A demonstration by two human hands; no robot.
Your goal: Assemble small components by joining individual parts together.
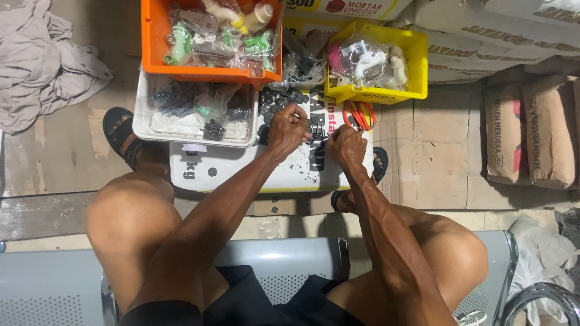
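My bare hands, left (286, 128) and right (346, 145), pinch small matt black pieces (279, 100) over a smooth white paper sack (290, 173). The orange bin (155, 37) and yellow bin (417, 54) are glossy plastic. The seat (37, 299) beneath me is perforated grey metal; the floor (431, 161) is rough concrete.

- Orange plastic bin (155, 37) sits behind the shallow white plastic tray (141, 122).
- Yellow plastic bin (418, 61) lies to their right.
- Both hands (287, 131) (347, 146) rest on the flat white sack (291, 176).
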